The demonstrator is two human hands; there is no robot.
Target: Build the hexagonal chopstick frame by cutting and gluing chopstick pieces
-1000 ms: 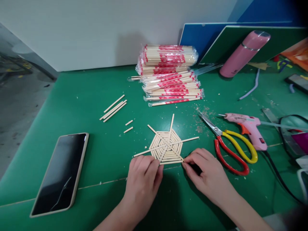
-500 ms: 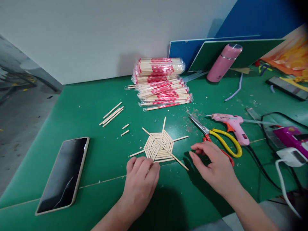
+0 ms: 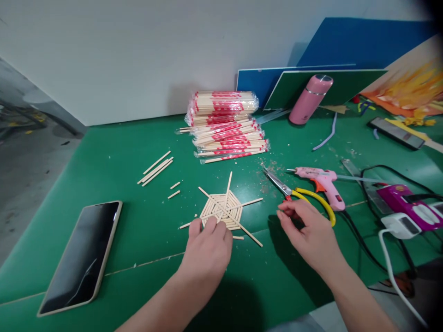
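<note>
A flat web of chopstick pieces lies on the table, with long chopsticks crossing at its middle as spokes. My left hand is over its lower left part, fingers curled down and closed. From under them pokes the end of a short chopstick piece, just below the web; the fingertips themselves are hidden. To the right, my right hand hovers with loosely bent fingers and no visible object between thumb and forefinger. Right behind it are scissors with yellow and red handles, partly covered by the hand.
Several loose chopsticks and two short pieces lie left of the web. Wrapped chopsticks are piled behind. A phone rests at left. Rightward are a pink glue gun, a cord, a white plug and a pink bottle.
My left hand has shifted slightly up over the web, covering more of its lower edge. The right hand's thumb and forefinger have come closer together. The view has turned a little.
</note>
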